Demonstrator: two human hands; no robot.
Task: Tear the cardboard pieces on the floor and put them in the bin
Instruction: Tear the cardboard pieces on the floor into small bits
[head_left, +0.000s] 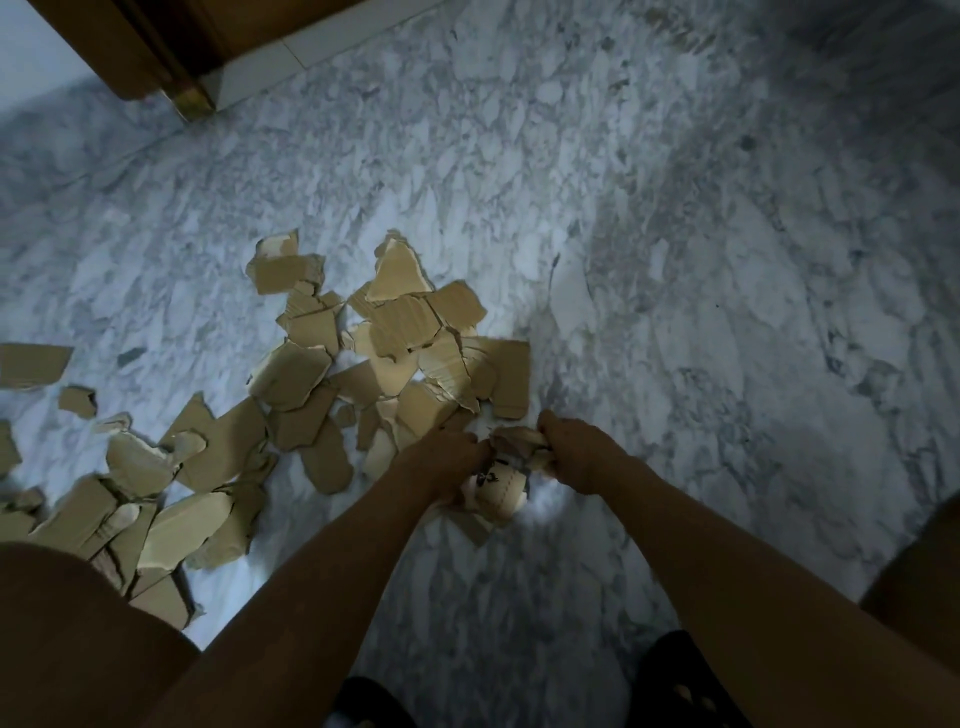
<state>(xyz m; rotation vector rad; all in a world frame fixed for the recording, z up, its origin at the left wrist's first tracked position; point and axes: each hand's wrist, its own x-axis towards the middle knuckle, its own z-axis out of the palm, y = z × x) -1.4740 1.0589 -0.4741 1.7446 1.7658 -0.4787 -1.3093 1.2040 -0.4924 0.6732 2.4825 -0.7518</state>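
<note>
A brown cardboard piece (501, 486) with dark print is held low over the marble floor, gripped along its top edge by both hands. My left hand (447, 457) clutches its left side and my right hand (574, 449) clutches its right side, and the top edge between them is crumpled. Several torn cardboard pieces (400, 332) lie scattered on the floor just beyond the hands. A second spread of torn pieces (156, 499) runs toward the lower left. No bin is in view.
Grey-white marble floor (675, 260) stretches to the right and ahead. A wooden door frame (150, 57) with a brass foot stands at the top left. My bare knees (67, 639) fill the lower left and right edges, and dark slippers (680, 680) show at the bottom.
</note>
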